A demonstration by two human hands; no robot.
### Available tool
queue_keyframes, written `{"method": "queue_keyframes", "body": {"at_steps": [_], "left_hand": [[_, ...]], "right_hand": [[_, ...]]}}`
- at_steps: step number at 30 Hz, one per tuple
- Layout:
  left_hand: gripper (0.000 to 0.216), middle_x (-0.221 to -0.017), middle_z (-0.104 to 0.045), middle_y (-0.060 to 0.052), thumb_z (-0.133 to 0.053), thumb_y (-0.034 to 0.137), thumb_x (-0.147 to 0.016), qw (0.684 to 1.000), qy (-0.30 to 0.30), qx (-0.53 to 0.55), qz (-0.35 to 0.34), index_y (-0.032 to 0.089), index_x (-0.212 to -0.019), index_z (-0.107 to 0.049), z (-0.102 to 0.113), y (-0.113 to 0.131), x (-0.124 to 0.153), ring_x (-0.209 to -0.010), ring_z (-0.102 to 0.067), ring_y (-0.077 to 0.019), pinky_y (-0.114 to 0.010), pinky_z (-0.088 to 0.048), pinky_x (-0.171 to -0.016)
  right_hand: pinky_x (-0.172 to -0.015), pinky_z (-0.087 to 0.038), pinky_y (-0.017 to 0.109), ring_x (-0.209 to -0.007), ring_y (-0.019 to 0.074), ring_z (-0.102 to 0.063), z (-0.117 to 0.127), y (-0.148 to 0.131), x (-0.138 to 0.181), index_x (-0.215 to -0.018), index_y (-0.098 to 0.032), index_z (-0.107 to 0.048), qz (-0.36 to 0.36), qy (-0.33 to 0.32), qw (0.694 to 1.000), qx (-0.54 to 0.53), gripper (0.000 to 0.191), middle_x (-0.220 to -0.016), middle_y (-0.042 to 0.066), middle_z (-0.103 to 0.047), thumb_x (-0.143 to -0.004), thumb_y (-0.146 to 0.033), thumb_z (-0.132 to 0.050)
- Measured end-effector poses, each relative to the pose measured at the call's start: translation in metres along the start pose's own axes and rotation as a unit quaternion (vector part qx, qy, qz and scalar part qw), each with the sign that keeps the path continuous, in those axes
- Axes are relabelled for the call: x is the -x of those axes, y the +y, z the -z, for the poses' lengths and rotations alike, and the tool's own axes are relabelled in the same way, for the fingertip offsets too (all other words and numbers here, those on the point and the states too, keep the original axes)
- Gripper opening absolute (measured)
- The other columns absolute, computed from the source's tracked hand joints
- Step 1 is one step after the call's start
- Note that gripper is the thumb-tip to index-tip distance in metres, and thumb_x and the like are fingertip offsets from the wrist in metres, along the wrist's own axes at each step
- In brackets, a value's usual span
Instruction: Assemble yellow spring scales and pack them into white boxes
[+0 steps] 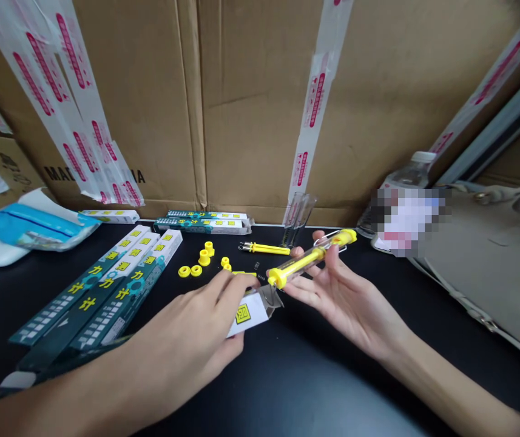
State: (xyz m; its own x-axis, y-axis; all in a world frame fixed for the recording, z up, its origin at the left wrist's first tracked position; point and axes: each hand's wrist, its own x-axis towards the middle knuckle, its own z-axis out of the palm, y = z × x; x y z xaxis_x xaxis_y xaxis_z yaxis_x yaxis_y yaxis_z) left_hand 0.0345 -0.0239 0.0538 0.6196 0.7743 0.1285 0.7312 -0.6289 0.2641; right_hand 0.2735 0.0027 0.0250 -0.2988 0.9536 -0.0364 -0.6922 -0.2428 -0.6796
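Observation:
In my right hand (339, 288) is a yellow spring scale with a clear tube (303, 263), pinched between thumb and fingers and tilted up to the right. My left hand (205, 321) wraps round a slim white-and-green carton (253, 311), whose open flap end faces right. The lower end of the scale hangs just over that flap; whether they touch I cannot tell. Beyond my hands lie loose yellow caps (204, 258), yellow rings (189, 271), a yellow inner rod with a metal hook (266, 248) and small springs (260, 270).
Several printed cartons (105, 285) lie side by side at left, more cartons (202, 223) at the back. Clear tubes (300, 212) stand upright near the large cardboard box (250, 103). A blue packet (36, 224) is far left; a bottle (412, 170), a blurred phone (408, 221) and a beige bag (491, 261) are right.

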Motion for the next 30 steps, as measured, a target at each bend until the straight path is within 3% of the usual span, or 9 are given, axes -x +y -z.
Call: {"method": "queue_keyframes", "body": {"at_steps": [4,9,16,22,30], "left_hand": [[0.051,-0.128,-0.058,-0.007,-0.053,0.009,-0.086,0.999,0.034,-0.010,0.007,0.027,-0.133,-0.041,0.004,-0.004,-0.002,-0.104,-0.067,-0.0277,-0.040,-0.056,-0.081],[0.048,-0.118,-0.060,-0.003,-0.053,0.008,-0.085,0.999,0.031,0.011,0.024,0.030,-0.127,-0.044,0.002,-0.013,-0.003,-0.098,-0.068,-0.0241,-0.039,-0.057,-0.080],[0.051,-0.134,-0.060,-0.011,-0.048,0.010,-0.089,0.993,0.054,-0.100,-0.045,0.023,-0.138,-0.040,-0.008,-0.010,0.004,-0.127,-0.057,-0.0312,-0.043,-0.058,-0.090],[0.052,-0.130,-0.062,-0.010,-0.051,0.008,-0.085,0.995,0.014,-0.099,-0.009,0.023,-0.135,-0.046,-0.008,-0.002,0.004,-0.116,-0.064,-0.0310,-0.043,-0.060,-0.085],[0.045,-0.119,-0.063,-0.003,-0.050,0.007,-0.085,0.997,0.077,-0.020,0.004,0.028,-0.124,-0.043,-0.010,-0.011,0.002,-0.100,-0.069,-0.0251,-0.041,-0.057,-0.080]], "right_hand": [[-0.092,-0.060,0.042,-0.095,0.0241,-0.076,0.001,0.000,-0.001,-0.112,-0.034,-0.057,0.015,0.007,1.000,0.022,0.024,-0.104,-0.001,-0.071,-0.091,-0.034,-0.069],[-0.096,-0.057,0.045,-0.098,0.0234,-0.075,0.003,-0.001,0.000,-0.113,-0.034,-0.056,0.067,0.011,0.996,0.056,0.018,-0.104,-0.001,-0.071,-0.096,-0.034,-0.063],[-0.094,-0.057,0.047,-0.096,0.0244,-0.075,0.001,0.006,0.002,-0.114,-0.032,-0.055,0.103,0.031,0.987,0.123,0.017,-0.103,-0.001,-0.072,-0.097,-0.032,-0.060],[-0.090,-0.059,0.044,-0.090,0.0228,-0.075,0.002,0.009,0.002,-0.115,-0.032,-0.055,0.084,0.012,0.993,0.086,0.018,-0.101,-0.001,-0.071,-0.097,-0.033,-0.059],[-0.086,-0.061,0.044,-0.088,0.0232,-0.076,-0.001,0.012,0.004,-0.112,-0.030,-0.055,0.055,0.007,0.995,0.081,0.018,-0.099,0.000,-0.072,-0.096,-0.034,-0.062]]}}
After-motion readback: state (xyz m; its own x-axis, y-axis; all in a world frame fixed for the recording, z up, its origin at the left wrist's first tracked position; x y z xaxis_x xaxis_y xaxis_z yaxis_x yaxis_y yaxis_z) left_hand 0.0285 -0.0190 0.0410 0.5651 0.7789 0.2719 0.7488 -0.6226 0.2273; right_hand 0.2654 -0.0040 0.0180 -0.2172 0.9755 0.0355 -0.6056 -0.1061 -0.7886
